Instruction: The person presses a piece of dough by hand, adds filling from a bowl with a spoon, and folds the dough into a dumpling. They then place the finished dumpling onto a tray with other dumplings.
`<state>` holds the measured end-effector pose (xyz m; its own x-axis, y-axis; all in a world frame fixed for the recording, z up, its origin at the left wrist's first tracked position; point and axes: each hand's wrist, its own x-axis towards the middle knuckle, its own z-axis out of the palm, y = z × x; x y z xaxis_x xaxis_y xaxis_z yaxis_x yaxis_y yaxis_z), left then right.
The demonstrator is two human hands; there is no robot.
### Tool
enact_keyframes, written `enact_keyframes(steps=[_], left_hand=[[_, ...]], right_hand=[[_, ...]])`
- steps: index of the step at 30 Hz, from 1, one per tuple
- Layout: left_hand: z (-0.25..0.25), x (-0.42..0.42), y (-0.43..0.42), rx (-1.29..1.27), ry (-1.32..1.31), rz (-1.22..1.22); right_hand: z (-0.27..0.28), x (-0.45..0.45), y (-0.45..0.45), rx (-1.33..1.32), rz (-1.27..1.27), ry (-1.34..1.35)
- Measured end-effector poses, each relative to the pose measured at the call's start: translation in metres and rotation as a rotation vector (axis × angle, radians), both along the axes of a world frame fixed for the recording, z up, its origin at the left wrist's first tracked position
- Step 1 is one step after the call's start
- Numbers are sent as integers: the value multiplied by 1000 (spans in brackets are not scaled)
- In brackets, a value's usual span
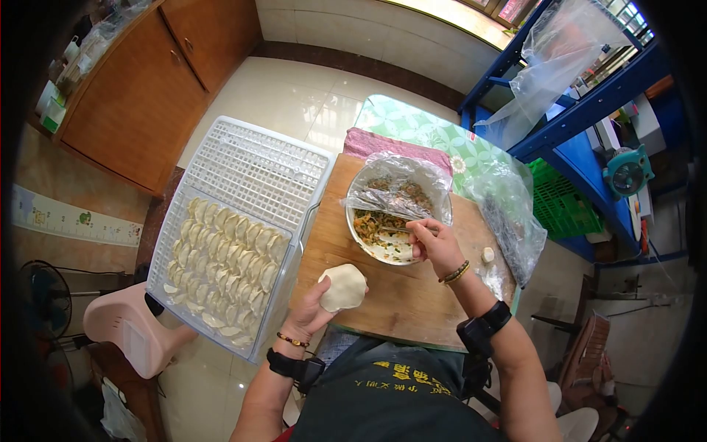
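Observation:
A round, flat dumpling wrapper point(343, 288) lies on the palm and fingers of my left hand point(314, 310), just off the front left of the board. My right hand point(436, 244) grips a thin metal utensil point(398, 229) over the right rim of a white bowl point(370, 252). The utensil's far end sits in the chopped filling point(373, 224), so its shape is hidden. Crumpled clear plastic wrap point(383, 193) covers the back half of the bowl. On the board's right side are a small piece of dough point(487, 255) and some white flour point(493, 281).
Left of the wooden board point(398, 306), a white slatted tray point(254, 158) carries rows of folded dumplings point(224, 258). A pink cloth point(359, 144) and green patterned tablecloth point(412, 121) lie behind the bowl. A plastic bag point(508, 214) hangs at the right edge. A pink stool point(132, 324) stands left.

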<state>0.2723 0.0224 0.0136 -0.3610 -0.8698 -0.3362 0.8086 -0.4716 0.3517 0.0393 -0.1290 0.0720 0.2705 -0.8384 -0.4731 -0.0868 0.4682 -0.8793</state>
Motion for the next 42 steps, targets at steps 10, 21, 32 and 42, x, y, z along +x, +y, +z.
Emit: enact_keyframes(steps=[10,21,32,42], left_hand=[[37,17,-23,-77,-77,104],[71,7,-61,-49,-236,68],[84,-58,-96,-19,75,20],[76,-62,-91,-2,17,-2]], right_hand=[[-2,-35,-10,199,31,-155],[42,-62,0,140,-5,-273],[77,-55,32,-89,-19,-177],[72,-51,67,-1123,279,370]])
